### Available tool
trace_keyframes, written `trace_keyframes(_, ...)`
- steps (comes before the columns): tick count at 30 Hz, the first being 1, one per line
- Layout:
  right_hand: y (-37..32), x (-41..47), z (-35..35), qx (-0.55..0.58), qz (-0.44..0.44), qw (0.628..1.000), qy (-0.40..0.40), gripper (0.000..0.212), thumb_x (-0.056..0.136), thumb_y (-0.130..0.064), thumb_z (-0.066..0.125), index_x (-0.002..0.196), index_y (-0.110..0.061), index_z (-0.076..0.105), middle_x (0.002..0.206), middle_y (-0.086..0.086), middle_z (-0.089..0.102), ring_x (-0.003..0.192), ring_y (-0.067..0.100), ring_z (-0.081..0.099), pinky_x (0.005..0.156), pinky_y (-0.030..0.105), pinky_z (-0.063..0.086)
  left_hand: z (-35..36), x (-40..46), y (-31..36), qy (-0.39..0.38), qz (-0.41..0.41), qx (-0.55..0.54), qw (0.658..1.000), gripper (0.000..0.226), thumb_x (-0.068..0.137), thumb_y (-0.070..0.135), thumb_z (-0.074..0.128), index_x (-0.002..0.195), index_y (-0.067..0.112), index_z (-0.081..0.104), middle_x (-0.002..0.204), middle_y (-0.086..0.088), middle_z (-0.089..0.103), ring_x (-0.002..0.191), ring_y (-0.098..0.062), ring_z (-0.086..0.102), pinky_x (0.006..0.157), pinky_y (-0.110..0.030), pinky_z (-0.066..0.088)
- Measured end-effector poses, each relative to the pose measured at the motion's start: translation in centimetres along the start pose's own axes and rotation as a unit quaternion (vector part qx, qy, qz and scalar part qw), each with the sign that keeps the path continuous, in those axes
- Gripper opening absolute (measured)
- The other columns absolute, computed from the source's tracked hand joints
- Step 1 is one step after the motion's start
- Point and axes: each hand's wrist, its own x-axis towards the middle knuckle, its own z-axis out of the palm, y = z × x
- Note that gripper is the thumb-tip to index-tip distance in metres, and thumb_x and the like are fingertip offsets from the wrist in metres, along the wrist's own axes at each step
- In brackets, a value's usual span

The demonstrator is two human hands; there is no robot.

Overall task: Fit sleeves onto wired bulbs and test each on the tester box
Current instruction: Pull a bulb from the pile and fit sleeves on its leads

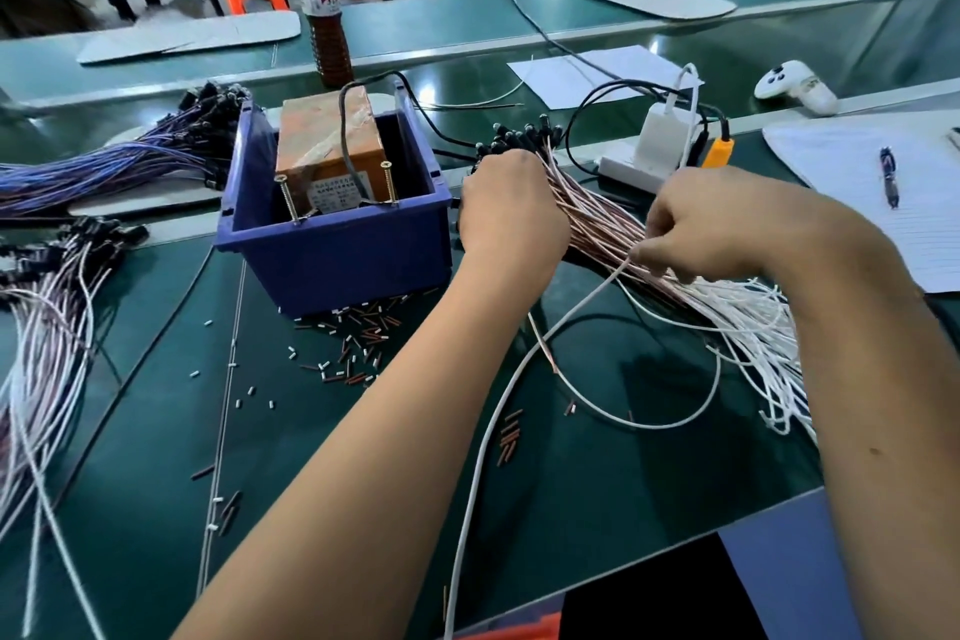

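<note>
Two hands (511, 208) (711, 229) on one wire bundle (613, 234); one tester box (332, 156).

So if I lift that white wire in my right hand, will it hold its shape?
Probably not: the white wire already sags in loose curves, so it looks floppy. It seems light, and may snag the wire bundle beside it.

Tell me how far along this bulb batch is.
Probably done: the bundles at far left. In hand: left hand rests on the brown-white bundle; right hand pinches one white wire. Left: most of that bundle, with sleeves loose by the tester box.
</note>
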Motion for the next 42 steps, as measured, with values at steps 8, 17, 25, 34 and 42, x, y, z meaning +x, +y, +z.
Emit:
trace_keyframes(8,-6.6,-0.1,4.2,0.115,-0.066,0.986,-0.100,0.034,0.095,-0.035,0.076,0.076,-0.010,0.064,0.058,0.007,0.071,0.053,0.027,0.072,0.057,0.033,0.061,0.0,0.0,-1.3,-0.127,-0.017,0.095,0.987,0.009,0.092,0.004,0.057,0.098,0.011,0.060,0.107,-0.015,0.060,0.103,-0.032,0.061,0.072,-0.034,0.044)
trace_keyframes(17,-4.1,1.6,4.7,0.257,-0.052,0.965,0.015,0.030,0.103,-0.027,0.065,0.079,-0.011,0.074,0.061,0.002,0.070,0.055,0.016,0.063,0.056,0.026,0.050,-0.2,0.1,-1.2,-0.046,-0.114,-0.287,0.950,0.022,0.087,0.006,0.060,0.067,-0.002,0.057,0.062,-0.016,0.063,0.058,-0.035,0.064,0.052,-0.032,0.057)
trace_keyframes(25,-0.5,1.9,2.8,0.451,0.023,0.846,0.282,0.034,0.108,-0.020,0.047,0.083,-0.018,0.070,0.051,-0.006,0.063,0.043,0.010,0.059,0.047,0.026,0.048,2.2,-2.1,1.9,-0.127,-0.073,-0.312,0.939,0.026,0.078,0.026,0.047,0.087,0.013,0.068,0.086,-0.007,0.075,0.086,-0.033,0.072,0.079,-0.049,0.062)
trace_keyframes(34,1.7,0.7,2.4,0.387,0.131,0.793,0.453,0.030,0.105,-0.023,0.043,0.093,-0.022,0.070,0.084,0.008,0.072,0.080,0.029,0.070,0.072,0.041,0.057,3.1,-1.8,2.0,-0.050,-0.013,-0.273,0.961,0.015,0.095,0.020,0.065,0.083,0.015,0.073,0.080,0.000,0.071,0.081,-0.022,0.068,0.075,-0.032,0.056)
trace_keyframes(42,-0.6,1.3,4.5,0.232,0.016,0.918,0.322,0.021,0.105,-0.023,0.056,0.103,-0.017,0.076,0.093,0.016,0.073,0.085,0.037,0.065,0.069,0.036,0.044,0.1,-0.6,2.5,0.005,-0.116,-0.561,0.820,0.020,0.096,0.007,0.060,0.081,0.006,0.074,0.065,0.000,0.064,0.056,-0.009,0.054,0.057,-0.022,0.043)
